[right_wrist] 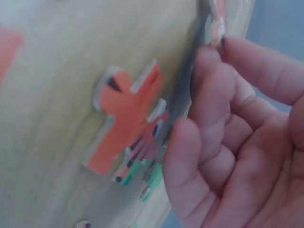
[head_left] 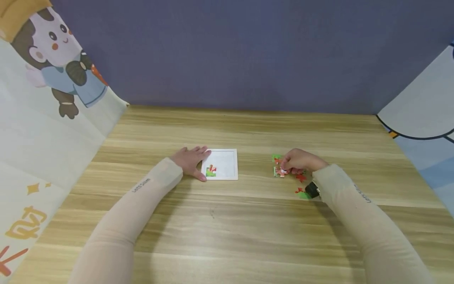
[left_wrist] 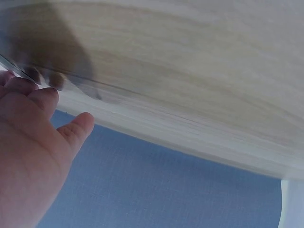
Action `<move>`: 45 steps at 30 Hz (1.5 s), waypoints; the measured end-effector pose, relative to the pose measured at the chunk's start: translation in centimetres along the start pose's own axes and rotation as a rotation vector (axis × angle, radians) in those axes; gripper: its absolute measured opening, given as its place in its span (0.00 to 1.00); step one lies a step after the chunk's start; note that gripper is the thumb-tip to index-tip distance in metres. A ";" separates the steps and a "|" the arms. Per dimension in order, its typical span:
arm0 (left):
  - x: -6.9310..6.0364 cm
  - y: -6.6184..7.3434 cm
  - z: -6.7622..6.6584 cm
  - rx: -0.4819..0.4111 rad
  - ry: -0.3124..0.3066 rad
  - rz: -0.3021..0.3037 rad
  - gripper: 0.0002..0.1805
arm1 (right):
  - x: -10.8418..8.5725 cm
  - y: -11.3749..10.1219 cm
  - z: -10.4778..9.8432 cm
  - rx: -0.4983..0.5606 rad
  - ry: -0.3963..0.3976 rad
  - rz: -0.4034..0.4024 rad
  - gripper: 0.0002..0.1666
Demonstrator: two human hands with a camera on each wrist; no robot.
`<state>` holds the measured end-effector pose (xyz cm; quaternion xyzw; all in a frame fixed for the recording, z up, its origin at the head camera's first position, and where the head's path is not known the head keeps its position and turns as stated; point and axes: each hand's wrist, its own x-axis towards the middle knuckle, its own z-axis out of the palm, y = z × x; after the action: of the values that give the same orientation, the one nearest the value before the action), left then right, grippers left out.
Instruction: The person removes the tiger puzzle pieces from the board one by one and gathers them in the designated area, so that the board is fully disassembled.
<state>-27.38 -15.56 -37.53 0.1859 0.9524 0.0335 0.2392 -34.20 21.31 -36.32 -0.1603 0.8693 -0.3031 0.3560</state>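
A white square puzzle board [head_left: 225, 163] lies on the table, with one red-and-green jigsaw piece [head_left: 211, 171] in its near left corner. My left hand [head_left: 189, 161] rests at the board's left side, fingers spread and thumb at the near corner. To the right, my right hand [head_left: 301, 159] is over loose jigsaw pieces. Between thumb and fingertip it pinches a jigsaw piece [right_wrist: 218, 21], seen edge-on in the right wrist view. An orange jigsaw piece [right_wrist: 123, 118] lies beside that hand, with more pieces partly hidden behind it.
Loose pieces lie around the right hand, including a red one [head_left: 300, 177] and a red-and-green one [head_left: 302, 193] near a black wrist device [head_left: 312, 190]. A blue-grey panel [head_left: 227, 55] stands behind the wooden table [head_left: 220, 236]. Printed cloths hang at both sides.
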 end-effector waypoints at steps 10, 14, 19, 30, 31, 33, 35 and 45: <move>0.3 0.2 -0.1 0.001 -0.008 0.001 0.58 | 0.1 0.3 -0.2 -0.012 -0.016 0.010 0.08; 0.1 0.4 -0.3 0.001 -0.006 0.005 0.58 | 0.1 0.2 -0.2 -0.015 -0.018 0.001 0.09; 0.0 0.5 -0.2 0.013 -0.008 0.004 0.58 | 0.0 0.0 -0.2 -0.018 -0.012 -0.004 0.10; 0.1 0.4 -0.1 0.030 -0.010 0.000 0.58 | 0.5 -1.3 0.7 0.068 0.041 -0.085 0.07; 0.1 0.4 -0.1 0.031 -0.010 0.002 0.58 | 0.6 -1.4 0.8 0.068 0.044 -0.091 0.07; 0.0 0.4 -0.1 0.032 -0.014 -0.003 0.58 | 1.0 -1.6 1.1 0.047 0.057 -0.110 0.07; 0.0 0.4 -0.1 0.032 -0.015 -0.006 0.58 | 1.4 -1.9 1.4 0.021 0.073 -0.131 0.08; 0.2 0.3 0.2 0.044 -0.010 -0.014 0.59 | 2.9 -4.0 3.1 -0.003 0.162 -0.206 0.12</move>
<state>-27.40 -15.22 -37.72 0.1845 0.9530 0.0100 0.2403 -33.75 15.49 -37.02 -0.2243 0.8746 -0.3489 0.2513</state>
